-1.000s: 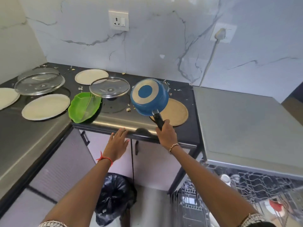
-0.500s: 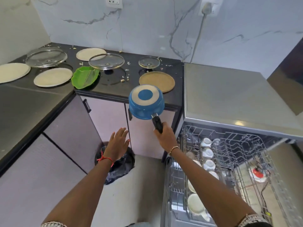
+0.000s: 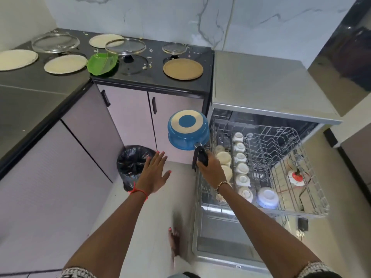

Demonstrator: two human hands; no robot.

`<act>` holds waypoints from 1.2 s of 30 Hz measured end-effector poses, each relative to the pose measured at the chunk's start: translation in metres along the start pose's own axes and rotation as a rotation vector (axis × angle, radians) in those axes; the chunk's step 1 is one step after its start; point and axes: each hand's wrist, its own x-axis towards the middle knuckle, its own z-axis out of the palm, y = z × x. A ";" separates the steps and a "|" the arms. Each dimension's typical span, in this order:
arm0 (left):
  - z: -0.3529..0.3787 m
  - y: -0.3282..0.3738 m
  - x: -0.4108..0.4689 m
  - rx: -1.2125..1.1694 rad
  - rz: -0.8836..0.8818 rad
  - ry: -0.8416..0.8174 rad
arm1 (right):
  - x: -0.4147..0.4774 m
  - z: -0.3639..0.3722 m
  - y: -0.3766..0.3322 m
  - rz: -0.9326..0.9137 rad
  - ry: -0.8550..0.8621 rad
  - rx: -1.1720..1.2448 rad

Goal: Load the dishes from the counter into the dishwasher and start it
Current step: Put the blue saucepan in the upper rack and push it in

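On the left, the bench is carrying pale plates, glass lids, a green dish and a brown plate. The left hand is hovering above the floor beside the bin bag, fingers spread and released, holding nothing. Just right of it, the right hand is grasping the black handle of the blue saucepan, which is hanging upside down in the air at the left edge of the dishwasher's pulled-out rack. White cups are crowding that side, so the pan is likely to knock them or catch the wire rim while swinging in. Compared with half a second ago, the pan is sitting lower and nearer the rack, further from the bench.
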 end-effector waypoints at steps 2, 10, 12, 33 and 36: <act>0.002 0.015 -0.018 0.001 0.020 -0.011 | -0.025 -0.008 0.011 0.014 -0.004 0.008; 0.020 0.080 -0.055 0.013 0.098 -0.066 | -0.091 -0.043 0.061 0.113 0.050 0.029; 0.027 0.097 -0.057 0.043 0.127 -0.077 | -0.100 -0.054 0.075 0.144 0.067 0.059; 0.127 0.334 -0.028 -0.062 0.223 -0.091 | -0.125 -0.236 0.274 0.272 0.130 0.148; 0.136 0.341 -0.026 -0.053 0.230 -0.108 | -0.121 -0.243 0.288 0.279 0.125 0.173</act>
